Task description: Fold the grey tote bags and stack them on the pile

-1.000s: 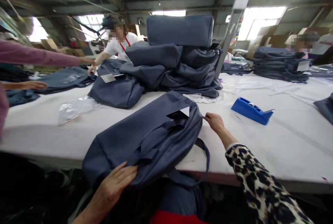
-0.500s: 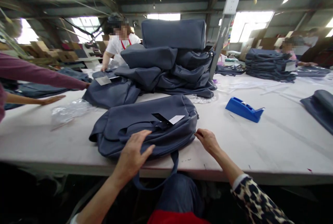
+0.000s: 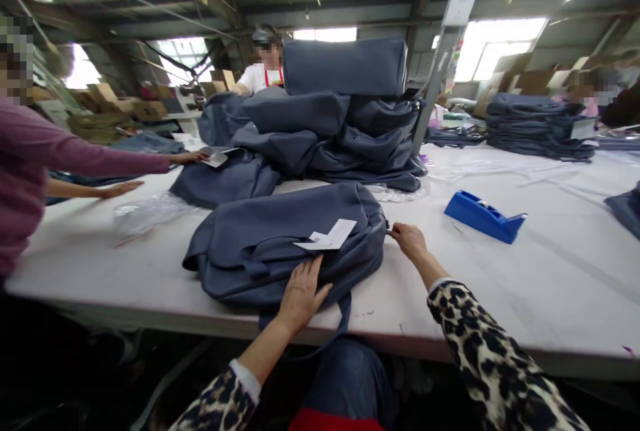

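A dark blue bag (image 3: 285,217) lies on the white table in front of me, its strap hanging over the near edge. White tags (image 3: 337,235) rest on top of it. My left hand (image 3: 303,294) lies on the bag's near side, fingers spread, holding nothing. At the bag's right end, my right hand (image 3: 409,239) is closed in a pinch at the edge; what is between its fingertips is too small to make out.
Behind the bag is a pile of blue bags (image 3: 300,114). A blue tape dispenser (image 3: 484,217) stands right on the table (image 3: 560,271). Clear plastic (image 3: 150,211) lies left. A person in a pink sleeve (image 3: 110,154) reaches in; another person stands behind the pile.
My left hand has moved right and come down onto the bag. My right hand has moved farther along the bag's right end. The tags have flipped to white, and the pink-sleeved person has moved further into view.
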A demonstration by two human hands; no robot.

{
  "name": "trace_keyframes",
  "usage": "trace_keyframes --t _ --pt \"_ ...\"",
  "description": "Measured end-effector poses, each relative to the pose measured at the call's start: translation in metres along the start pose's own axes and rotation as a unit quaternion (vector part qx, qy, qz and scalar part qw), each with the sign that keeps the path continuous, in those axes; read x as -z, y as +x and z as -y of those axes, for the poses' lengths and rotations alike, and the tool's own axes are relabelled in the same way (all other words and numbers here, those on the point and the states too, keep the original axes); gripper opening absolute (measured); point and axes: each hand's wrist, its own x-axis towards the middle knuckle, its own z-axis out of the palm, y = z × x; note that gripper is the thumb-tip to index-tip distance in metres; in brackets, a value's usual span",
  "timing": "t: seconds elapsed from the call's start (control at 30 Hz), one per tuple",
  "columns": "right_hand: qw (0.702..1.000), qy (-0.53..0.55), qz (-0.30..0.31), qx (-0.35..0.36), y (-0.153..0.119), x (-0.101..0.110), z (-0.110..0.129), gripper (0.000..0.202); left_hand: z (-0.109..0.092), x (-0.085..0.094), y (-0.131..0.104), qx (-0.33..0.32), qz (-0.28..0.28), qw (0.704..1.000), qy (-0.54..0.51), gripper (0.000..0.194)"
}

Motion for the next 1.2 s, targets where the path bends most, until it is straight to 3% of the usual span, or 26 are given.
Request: trace_keyframes --t 0.1,0.2,0.33,0.43,0.53,0.63,0.73,0.87,1.0,1.03,1.2 --pt "0.999 0.007 -0.030 0.033 -0.014 0.009 0.017 0.012 0.016 0.017 0.000 0.010 0.013 0.999 -0.036 0.075" --pt "0.988 0.028 -0.049 0.144 -0.044 0.025 0.042 0.027 0.040 0.039 -0.005 0.028 0.019 0.998 -0.054 0.081" --pt "0.940 -0.011 -0.031 0.338 -0.060 0.036 0.078 0.041 0.057 0.061 -0.006 0.016 0.087 0.996 -0.006 0.056" --pt "0.919 -0.062 0.026 0.389 -0.050 0.029 0.100 0.052 0.057 0.068 0.002 -0.008 0.119 0.988 0.095 0.036" --pt "0.916 -0.076 0.056 0.390 -0.036 0.017 0.113 0.050 0.057 0.069 0.009 -0.019 0.148 0.980 0.135 0.012" --pt "0.922 -0.081 0.063 0.372 -0.029 0.010 0.116 0.031 0.062 0.071 0.013 -0.033 0.154 0.979 0.131 0.010" --pt "0.938 -0.078 0.046 0.336 -0.024 0.012 0.114 0.015 0.070 0.082 0.018 -0.012 0.114 0.987 0.113 0.016" --pt "0.959 -0.071 -0.002 0.275 -0.016 0.016 0.116 0.011 0.074 0.102 0.028 0.032 0.051 0.997 0.046 0.023" --pt "0.962 -0.064 -0.017 0.263 -0.013 0.017 0.119 0.010 0.068 0.100 0.028 0.019 0.112 0.992 0.059 0.061" --pt "0.963 -0.063 -0.017 0.263 -0.014 0.017 0.119 0.010 0.067 0.097 0.026 0.023 0.129 0.988 0.084 0.061" --pt "0.965 -0.060 -0.013 0.253 -0.015 0.019 0.116 0.010 0.071 0.097 0.037 0.021 0.180 0.972 0.151 0.024"
